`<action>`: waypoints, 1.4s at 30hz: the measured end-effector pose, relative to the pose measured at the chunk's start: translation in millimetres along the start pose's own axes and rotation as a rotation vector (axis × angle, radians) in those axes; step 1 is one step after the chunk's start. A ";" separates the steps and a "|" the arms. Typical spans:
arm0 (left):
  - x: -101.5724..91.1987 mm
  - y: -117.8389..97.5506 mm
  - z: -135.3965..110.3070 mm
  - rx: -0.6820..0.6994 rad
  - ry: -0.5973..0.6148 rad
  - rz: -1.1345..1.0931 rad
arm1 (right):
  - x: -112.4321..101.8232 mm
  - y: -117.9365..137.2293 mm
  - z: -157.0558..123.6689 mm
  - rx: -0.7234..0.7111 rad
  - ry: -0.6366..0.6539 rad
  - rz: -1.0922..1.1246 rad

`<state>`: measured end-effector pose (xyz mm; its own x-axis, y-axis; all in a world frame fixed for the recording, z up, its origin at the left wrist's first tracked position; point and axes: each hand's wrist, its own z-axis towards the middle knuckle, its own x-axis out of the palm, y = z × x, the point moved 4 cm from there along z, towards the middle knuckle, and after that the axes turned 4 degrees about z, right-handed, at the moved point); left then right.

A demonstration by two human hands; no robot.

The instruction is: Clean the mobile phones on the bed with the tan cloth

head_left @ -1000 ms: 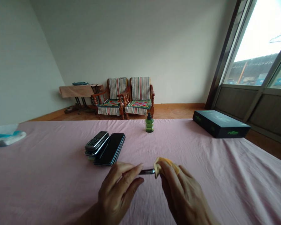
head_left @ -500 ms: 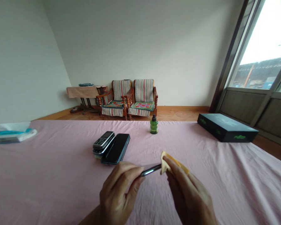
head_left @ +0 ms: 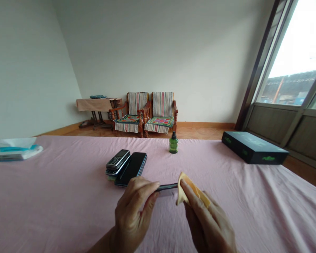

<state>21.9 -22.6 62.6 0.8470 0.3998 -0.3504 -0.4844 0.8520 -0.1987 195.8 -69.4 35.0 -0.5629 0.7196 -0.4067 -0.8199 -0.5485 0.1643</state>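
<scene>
Hands: two, the left hand (head_left: pixel 133 211) and the right hand (head_left: pixel 210 219), both raised over one pink sheet (head_left: pixel 68 196).
Left grip: narrow, thumb and fingers pinching one end of a single thin dark slab (head_left: pixel 168 187).
Right grip: closed on one yellow cloth (head_left: pixel 182 194), bunched under the fingers, its pale fold against the slab's other end.
Slab: one, between the two hands, above the sheet, seen edge-on and nearly level; its faces cannot be made out.
Phones: two piles side by side, beyond the left hand; one keypad phone (head_left: pixel 119 159) tops the left pile, one large black phone (head_left: pixel 133 168) the right. How many lie underneath cannot be counted.
Bottle: one, green with a black top, upright beyond the slab (head_left: pixel 173 145).
Box: one, black with green marks, lying flat at the far right (head_left: pixel 252 146).
Tissues: one pack, far left (head_left: pixel 18 151).
Chairs: two, wooden, with striped covers, by the wall (head_left: pixel 161 105).
Side table: one, left of the chairs (head_left: pixel 93 104).
</scene>
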 end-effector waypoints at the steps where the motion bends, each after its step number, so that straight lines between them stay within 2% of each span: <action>1: 0.1 2.8 0.6 -0.018 -0.009 0.006 | 1.3 0.5 0.0 -0.017 0.000 0.007; 7: 7.2 22.6 9.6 -0.169 0.015 -0.044 | 4.9 2.6 17.5 -0.102 0.002 0.052; 10: 11.6 26.5 23.0 -0.204 0.106 -0.085 | 0.6 -2.0 33.6 -0.033 -0.023 0.077; 12: 14.1 27.9 30.7 -0.205 0.125 -0.092 | 0.1 -7.4 40.8 0.026 -0.022 0.081; 19: 22.8 40.6 31.9 -0.082 -0.043 -0.031 | 24.3 -18.3 52.8 0.097 0.072 0.131; 24: 25.8 48.8 28.1 -0.090 -0.023 -0.046 | 43.2 -6.4 71.4 0.012 0.026 0.125; 30: 29.9 61.1 14.3 -0.248 -0.065 -0.168 | 64.1 14.9 70.9 -0.170 0.064 -0.008; 36: 29.3 57.8 15.3 -0.222 -0.060 -0.135 | 54.6 10.7 66.2 -0.203 0.030 -0.112; 42: 25.4 45.9 26.2 -0.099 -0.012 -0.030 | 46.0 -13.0 64.6 -0.104 -0.003 -0.199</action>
<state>26.9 35.5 68.6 0.8636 0.3794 -0.3319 -0.4777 0.8263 -0.2983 173.8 -1.6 72.2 -0.3916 0.8194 -0.4186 -0.8996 -0.4365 -0.0128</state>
